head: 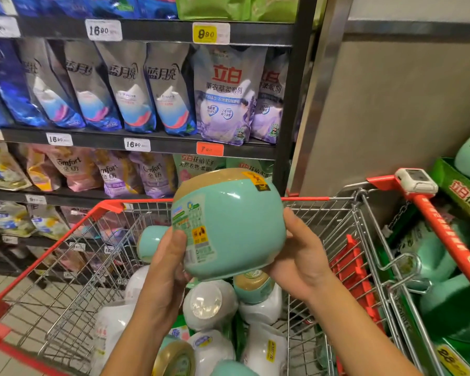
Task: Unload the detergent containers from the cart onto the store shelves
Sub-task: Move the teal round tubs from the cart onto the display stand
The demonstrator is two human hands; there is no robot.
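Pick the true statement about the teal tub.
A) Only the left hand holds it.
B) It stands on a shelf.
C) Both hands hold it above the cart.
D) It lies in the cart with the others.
C: the left hand and right hand both grip the teal tub above the cart.

Bare forearms extended forward, left hand (166,267) and right hand (299,256) — palms facing — gripping a teal tub (236,221) between them
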